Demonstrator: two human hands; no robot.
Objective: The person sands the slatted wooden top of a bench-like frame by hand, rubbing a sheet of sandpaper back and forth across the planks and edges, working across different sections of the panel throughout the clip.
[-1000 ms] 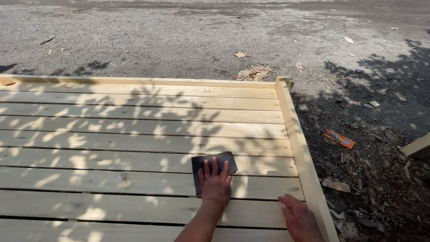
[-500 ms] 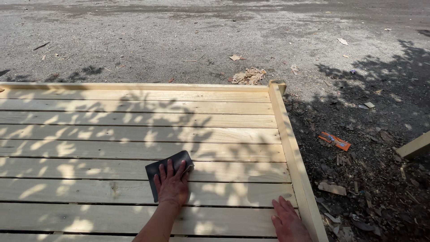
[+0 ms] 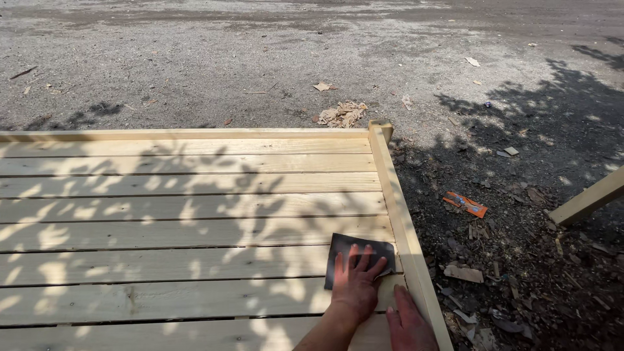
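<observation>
Since half a second ago, the left hand (image 3: pixel 356 284) has slid the dark sheet of sandpaper (image 3: pixel 356 255) back toward the right edge of the wooden platform (image 3: pixel 182 214), after it had been further left along the boards. The right hand (image 3: pixel 408 322) has stayed near the lower right corner, and the two hands now lie just beside each other.

The left hand lies flat, palm down, with its fingers (image 3: pixel 354 259) spread wide over the sandpaper, pressing it onto the plank. The sandpaper is a dark grey, roughly rectangular sheet; its far edge and right corner show beyond the fingertips. It lies across two boards near the raised side rail (image 3: pixel 398 214), its right corner almost touching that rail.

The right hand rests open and flat on the planks by the rail, holding nothing, fingers together and pointing away from the person. Only part of it is in view at the bottom edge.

The platform is made of pale planks running left to right, with narrow gaps between them and leaf shadows across them. A short post (image 3: pixel 382 130) stands at the far right corner.

Beyond the platform lies gravel ground (image 3: pixel 260 58) with a small heap of wood shavings (image 3: pixel 342 114). On the dark soil to the right lie wood chips, an orange scrap (image 3: pixel 465 204) and the end of a pale timber beam (image 3: pixel 588 198), well apart from the hands.
</observation>
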